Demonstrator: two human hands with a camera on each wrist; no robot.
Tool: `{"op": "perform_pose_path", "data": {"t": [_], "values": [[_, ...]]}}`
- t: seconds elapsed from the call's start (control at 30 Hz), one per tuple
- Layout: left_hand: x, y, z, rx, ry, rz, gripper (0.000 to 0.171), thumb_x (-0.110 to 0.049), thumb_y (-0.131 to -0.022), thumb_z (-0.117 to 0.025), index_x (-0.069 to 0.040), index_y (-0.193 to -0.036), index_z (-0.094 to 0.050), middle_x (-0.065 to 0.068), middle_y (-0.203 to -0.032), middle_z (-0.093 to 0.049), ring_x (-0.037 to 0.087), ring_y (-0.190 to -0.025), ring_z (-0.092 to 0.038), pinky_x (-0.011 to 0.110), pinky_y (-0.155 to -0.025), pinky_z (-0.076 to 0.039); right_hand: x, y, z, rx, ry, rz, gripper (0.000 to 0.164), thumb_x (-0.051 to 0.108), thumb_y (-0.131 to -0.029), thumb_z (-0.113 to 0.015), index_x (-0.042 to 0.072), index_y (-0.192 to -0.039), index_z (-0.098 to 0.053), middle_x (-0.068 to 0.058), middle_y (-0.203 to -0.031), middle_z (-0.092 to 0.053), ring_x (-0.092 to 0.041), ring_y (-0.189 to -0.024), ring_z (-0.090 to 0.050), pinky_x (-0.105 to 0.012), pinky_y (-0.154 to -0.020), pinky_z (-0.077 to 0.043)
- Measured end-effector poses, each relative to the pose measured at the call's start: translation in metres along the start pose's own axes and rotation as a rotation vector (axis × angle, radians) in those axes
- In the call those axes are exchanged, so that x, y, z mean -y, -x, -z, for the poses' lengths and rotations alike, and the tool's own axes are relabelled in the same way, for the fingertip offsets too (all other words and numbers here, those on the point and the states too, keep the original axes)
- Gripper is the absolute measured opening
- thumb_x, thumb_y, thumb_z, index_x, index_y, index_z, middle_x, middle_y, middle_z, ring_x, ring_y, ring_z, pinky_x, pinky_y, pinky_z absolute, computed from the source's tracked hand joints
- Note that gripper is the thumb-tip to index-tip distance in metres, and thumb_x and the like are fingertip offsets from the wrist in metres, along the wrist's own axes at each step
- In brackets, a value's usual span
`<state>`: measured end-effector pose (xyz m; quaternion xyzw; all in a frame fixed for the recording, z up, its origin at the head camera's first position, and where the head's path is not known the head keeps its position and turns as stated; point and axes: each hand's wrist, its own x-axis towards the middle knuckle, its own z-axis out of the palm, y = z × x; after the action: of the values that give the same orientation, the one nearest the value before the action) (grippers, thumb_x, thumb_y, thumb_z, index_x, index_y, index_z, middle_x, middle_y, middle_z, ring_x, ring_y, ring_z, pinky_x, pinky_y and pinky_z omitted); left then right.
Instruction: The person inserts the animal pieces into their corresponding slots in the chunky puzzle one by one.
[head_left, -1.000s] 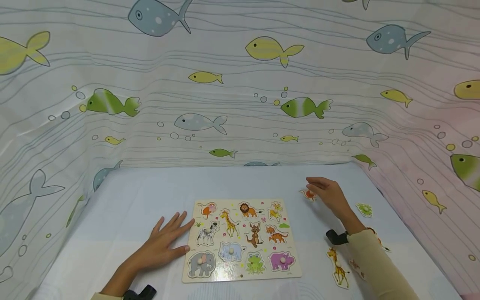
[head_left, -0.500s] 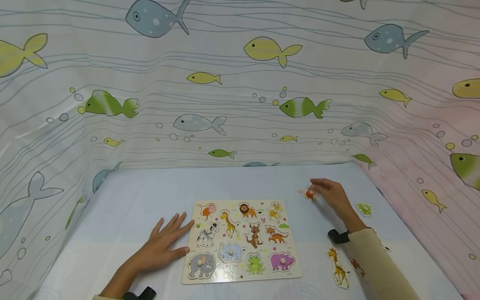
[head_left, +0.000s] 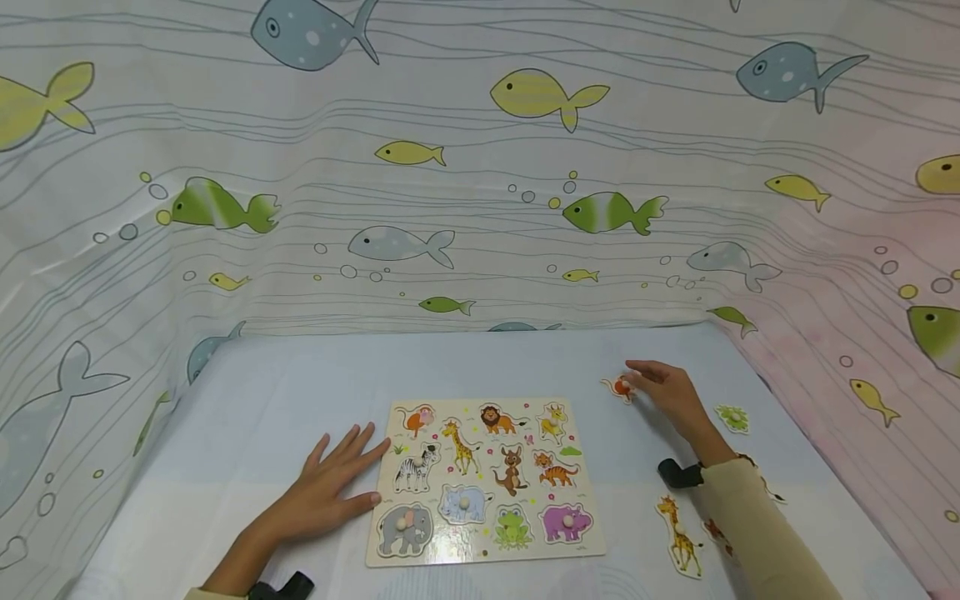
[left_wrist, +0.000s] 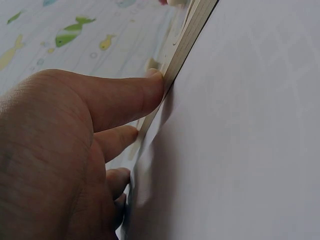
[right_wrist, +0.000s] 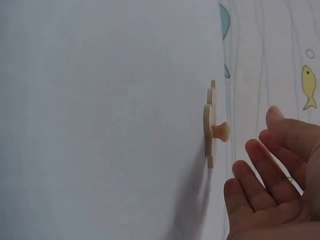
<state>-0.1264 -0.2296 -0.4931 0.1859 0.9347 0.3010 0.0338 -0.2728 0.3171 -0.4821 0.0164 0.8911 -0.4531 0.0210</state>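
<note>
A wooden peg puzzle board (head_left: 483, 535) printed with animals lies at the table's middle; a grey elephant, a pale blue animal and a purple hippo show knobs. My left hand (head_left: 326, 487) rests spread at its left side, and the left wrist view has the thumb (left_wrist: 132, 95) touching the board's edge. At the back right, my right hand (head_left: 667, 400) hovers beside an orange monkey puzzle piece (head_left: 621, 388), fingers loosely bent. The right wrist view shows the piece (right_wrist: 208, 135) edge-on, its knob (right_wrist: 221, 131) apart from my fingers.
A green piece (head_left: 732, 419) lies right of my right hand, and a giraffe piece (head_left: 679, 537) lies nearer the front. Two more pieces are partly hidden by my right sleeve (head_left: 757, 529). A fish-print curtain (head_left: 480, 192) rises behind the table.
My right hand has shifted slightly right and down, uncovering more of the monkey piece, which stays on the table. My left hand has kept its place.
</note>
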Motion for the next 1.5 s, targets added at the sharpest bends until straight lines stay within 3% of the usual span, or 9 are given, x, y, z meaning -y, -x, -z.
{"op": "perform_pose_path", "data": {"t": [0.13,0.43,0.73,0.97,1.5], "values": [[0.001,0.001,-0.001,-0.002,-0.001,0.002,0.07,-0.047,-0.088,-0.07,-0.022,-0.15,-0.048,0.016,-0.163,-0.03,0.046,-0.151,-0.021,0.066,-0.119,-0.001,-0.006,-0.001,0.0,0.007,0.014,0.008,0.051,0.038,-0.096,-0.067,0.007,-0.136,-0.061,-0.016,-0.146,-0.055,-0.039,-0.143,-0.042,-0.059,-0.114,-0.036],[0.001,0.001,0.0,-0.008,-0.006,0.0,0.07,-0.048,-0.088,-0.069,-0.022,-0.149,-0.049,0.016,-0.162,-0.031,0.047,-0.151,-0.021,0.066,-0.119,-0.001,-0.017,-0.003,-0.003,0.007,0.021,0.059,0.049,0.036,-0.095,-0.069,0.007,-0.134,-0.064,-0.015,-0.145,-0.057,-0.036,-0.142,-0.045,-0.054,-0.113,-0.04],[0.001,0.0,0.001,-0.005,-0.004,-0.002,0.07,-0.049,-0.088,-0.068,-0.022,-0.15,-0.048,0.016,-0.163,-0.03,0.047,-0.151,-0.021,0.066,-0.119,-0.001,-0.019,-0.005,-0.006,0.016,0.077,0.056,0.046,0.036,-0.094,-0.07,0.009,-0.131,-0.066,-0.014,-0.146,-0.056,-0.037,-0.145,-0.039,-0.057,-0.117,-0.032],[0.002,0.0,0.0,-0.005,-0.006,-0.008,0.07,-0.048,-0.088,-0.069,-0.022,-0.15,-0.047,0.016,-0.163,-0.03,0.047,-0.151,-0.021,0.066,-0.119,-0.001,-0.021,-0.004,-0.008,0.009,0.156,0.07,0.044,0.032,-0.095,-0.069,0.009,-0.132,-0.066,-0.014,-0.147,-0.056,-0.039,-0.144,-0.04,-0.058,-0.117,-0.032],[0.0,-0.001,0.001,-0.002,-0.008,-0.009,0.07,-0.046,-0.088,-0.07,-0.021,-0.15,-0.048,0.017,-0.163,-0.03,0.047,-0.151,-0.021,0.066,-0.119,-0.001,-0.023,-0.004,-0.011,0.012,0.225,0.131,0.04,0.029,-0.096,-0.068,0.007,-0.129,-0.068,-0.013,-0.145,-0.057,-0.039,-0.141,-0.045,-0.059,-0.116,-0.031]]}}
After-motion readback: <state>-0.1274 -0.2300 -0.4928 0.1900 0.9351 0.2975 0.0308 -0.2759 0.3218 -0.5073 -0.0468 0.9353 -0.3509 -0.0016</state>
